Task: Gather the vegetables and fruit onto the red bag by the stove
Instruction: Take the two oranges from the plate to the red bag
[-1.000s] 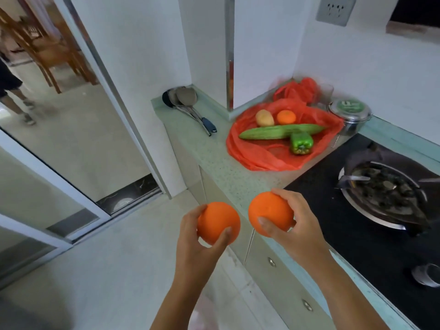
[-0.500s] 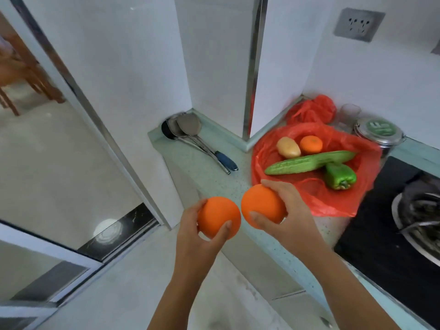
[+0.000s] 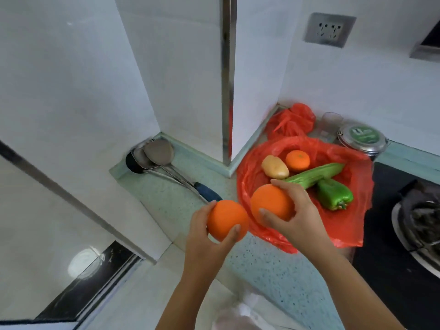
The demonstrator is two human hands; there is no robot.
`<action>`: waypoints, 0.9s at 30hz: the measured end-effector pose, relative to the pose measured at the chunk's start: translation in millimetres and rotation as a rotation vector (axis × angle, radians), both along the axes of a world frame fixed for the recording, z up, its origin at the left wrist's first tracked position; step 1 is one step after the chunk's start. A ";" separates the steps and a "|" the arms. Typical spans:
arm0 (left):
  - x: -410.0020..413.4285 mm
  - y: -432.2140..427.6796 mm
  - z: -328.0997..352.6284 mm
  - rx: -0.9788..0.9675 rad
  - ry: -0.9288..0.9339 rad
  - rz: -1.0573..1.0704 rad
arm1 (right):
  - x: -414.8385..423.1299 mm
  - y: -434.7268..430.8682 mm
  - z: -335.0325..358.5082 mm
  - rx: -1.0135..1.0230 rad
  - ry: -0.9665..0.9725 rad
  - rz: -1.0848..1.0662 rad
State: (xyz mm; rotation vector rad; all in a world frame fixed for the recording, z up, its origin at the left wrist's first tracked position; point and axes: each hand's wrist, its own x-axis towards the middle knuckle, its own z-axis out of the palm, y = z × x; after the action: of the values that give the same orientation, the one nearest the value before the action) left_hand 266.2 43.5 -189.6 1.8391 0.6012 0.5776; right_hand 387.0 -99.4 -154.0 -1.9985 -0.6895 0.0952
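A red plastic bag [image 3: 352,225] lies spread on the pale green counter beside the black stove. On it rest a potato [image 3: 275,167], a small orange [image 3: 297,160], a long cucumber [image 3: 314,176] and a green pepper [image 3: 333,194]. My left hand [image 3: 202,236] grips a large orange [image 3: 226,219] above the counter, just left of the bag's edge. My right hand [image 3: 297,217] holds a second large orange [image 3: 270,201] over the bag's near left part, close to the cucumber's end.
Metal ladles and a spatula with a blue handle [image 3: 162,163] lie in the counter's left corner. A steel lidded tin [image 3: 363,139], a glass [image 3: 331,123] and a crumpled red bag [image 3: 290,120] stand at the back. A wok [image 3: 421,220] sits on the stove at right.
Both hands have carried their oranges forward toward the bag; the right one now hangs over the bag. The view has come closer to the counter.
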 end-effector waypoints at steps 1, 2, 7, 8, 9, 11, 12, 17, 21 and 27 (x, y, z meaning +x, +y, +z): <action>11.9 3.9 0.5 -0.001 0.005 -0.025 | 9.7 2.6 0.1 0.015 -0.010 -0.021; 23.9 7.7 1.2 0.000 0.014 -0.056 | 19.1 5.3 0.4 0.031 -0.017 -0.050; 81.8 24.0 -0.9 0.054 0.060 -0.256 | 59.5 9.9 -7.0 0.063 0.005 -0.210; 93.4 25.3 -2.1 0.046 0.069 -0.280 | 66.1 8.4 -8.7 0.057 0.011 -0.234; 104.2 25.3 -3.3 0.034 0.075 -0.300 | 72.2 5.6 -10.4 0.050 0.016 -0.257; 123.4 22.9 -7.9 0.026 0.073 -0.339 | 83.3 -2.8 -15.1 0.032 0.012 -0.302; 131.5 20.8 -10.7 0.031 0.074 -0.360 | 88.0 -7.8 -17.5 0.017 0.007 -0.326; 162.7 10.1 -29.5 0.101 0.065 -0.485 | 102.0 -32.8 -33.8 -0.028 0.031 -0.462; 180.1 -1.3 -44.7 0.150 0.034 -0.588 | 101.9 -47.0 -50.2 -0.049 0.065 -0.535; 190.8 -10.2 -67.6 0.199 0.041 -0.745 | 96.8 -59.0 -68.1 -0.089 0.103 -0.550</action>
State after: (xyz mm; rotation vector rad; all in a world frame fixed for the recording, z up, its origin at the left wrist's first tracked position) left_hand 457.1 33.3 -257.2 2.0849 -0.1438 0.0968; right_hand 483.8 -158.4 -222.1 -2.1830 -0.0554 -0.1012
